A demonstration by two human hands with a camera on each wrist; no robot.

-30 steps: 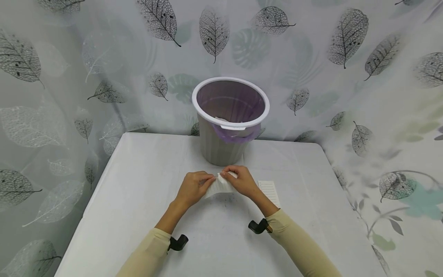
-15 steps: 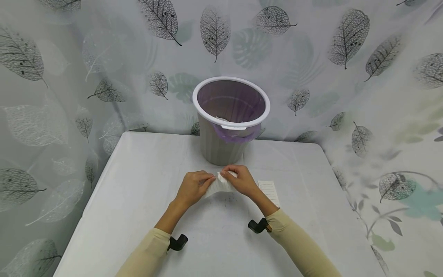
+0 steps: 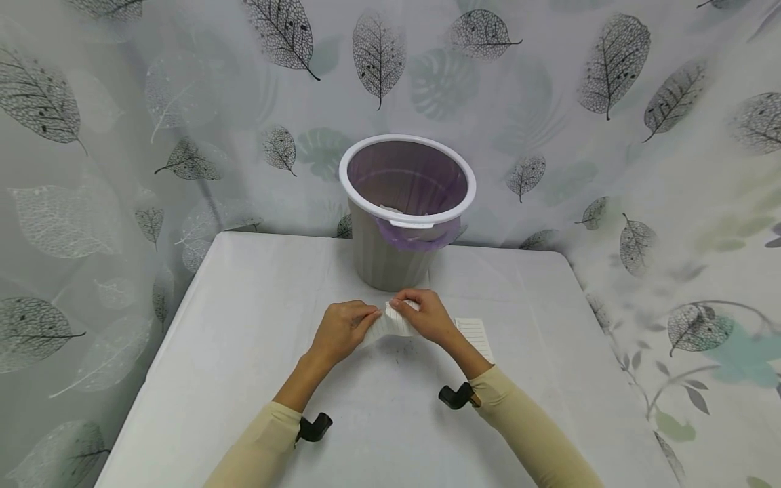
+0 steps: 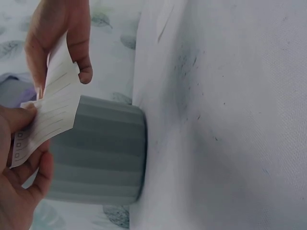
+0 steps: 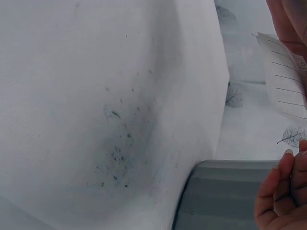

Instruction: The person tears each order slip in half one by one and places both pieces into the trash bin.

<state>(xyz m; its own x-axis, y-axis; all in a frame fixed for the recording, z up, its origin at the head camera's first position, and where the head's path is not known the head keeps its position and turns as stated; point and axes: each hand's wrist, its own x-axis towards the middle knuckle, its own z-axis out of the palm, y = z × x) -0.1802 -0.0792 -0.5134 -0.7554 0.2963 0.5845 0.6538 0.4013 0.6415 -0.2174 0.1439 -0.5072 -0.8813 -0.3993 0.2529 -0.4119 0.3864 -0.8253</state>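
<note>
Both hands are raised over the white table, in front of a grey bin, with a lined sheet of paper (image 3: 393, 324) between them. My left hand (image 3: 340, 332) pinches the sheet's upper edge on the left between thumb and fingers. On the right, my right hand (image 3: 427, 317) pinches it a short way from the left fingertips. The sheet bends between the hands, and its top edge looks uneven near the thumbs. Ruled lines and small printed boxes show on the paper (image 4: 55, 112) in the left wrist view. Part of it is hidden behind fingers.
The grey bin (image 3: 387, 261) has a white rim and a purple liner, with something white inside. Another lined slip (image 3: 474, 339) lies on the table (image 3: 244, 379) beside the right forearm. Dark specks (image 5: 117, 158) mark the tabletop below the hands. A leaf-patterned curtain (image 3: 232, 88) hangs behind.
My right fingers have shifted up very slightly. The paper under the right thumb shows a little more, with its top edge slightly changed. The left hand stays in place.
</note>
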